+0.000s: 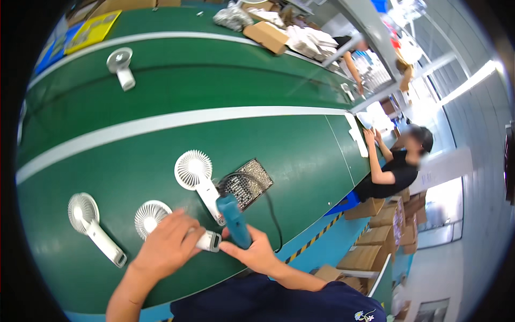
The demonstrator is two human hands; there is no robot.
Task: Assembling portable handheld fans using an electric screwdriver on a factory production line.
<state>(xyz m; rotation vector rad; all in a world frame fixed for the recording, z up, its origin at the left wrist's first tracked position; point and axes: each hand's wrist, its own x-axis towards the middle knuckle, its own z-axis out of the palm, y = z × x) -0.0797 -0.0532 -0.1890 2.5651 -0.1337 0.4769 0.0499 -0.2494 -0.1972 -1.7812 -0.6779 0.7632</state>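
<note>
My left hand point(170, 244) is closed over the neck and handle of a white handheld fan point(151, 213), whose round grille points up and left. In my right hand point(256, 251) is a teal electric screwdriver point(235, 221) with a dark cord. My right fingertips are close to the handle's end of the held fan. Just beyond lies a second white handheld fan point(194, 170), its handle partly behind the screwdriver. A third handheld fan point(99, 232) rests to the left. A shallow tray of small metal parts point(256, 174) sits behind the screwdriver, with the cord crossing over it.
The green bench point(300, 161) borders a green conveyor belt point(225, 75) along a pale rail point(161, 121). Another fan point(122, 67) lies on the belt. A co-worker point(394, 163) works at the right end. Cardboard boxes point(370, 249) stand on the floor at right.
</note>
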